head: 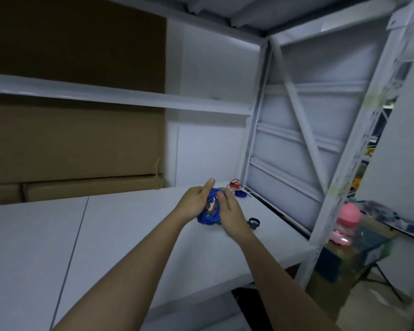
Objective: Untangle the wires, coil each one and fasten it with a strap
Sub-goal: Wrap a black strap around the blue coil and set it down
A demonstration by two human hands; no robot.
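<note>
Both hands, left hand (195, 203) and right hand (232, 215), clamp the blue wire coil (209, 215). Judged light, springy, prone to unwinding; grip across the bundled loops.

The table (120, 235) lies bare to the left of the hands. To their right, a black strap (254, 222), small blue coil (240, 193) and red wire (235, 185) crowd the corner beside the shelf frame (256, 130).

Blue wire coil (209, 211) between both hands, left (196, 201) and right (233, 215).
</note>
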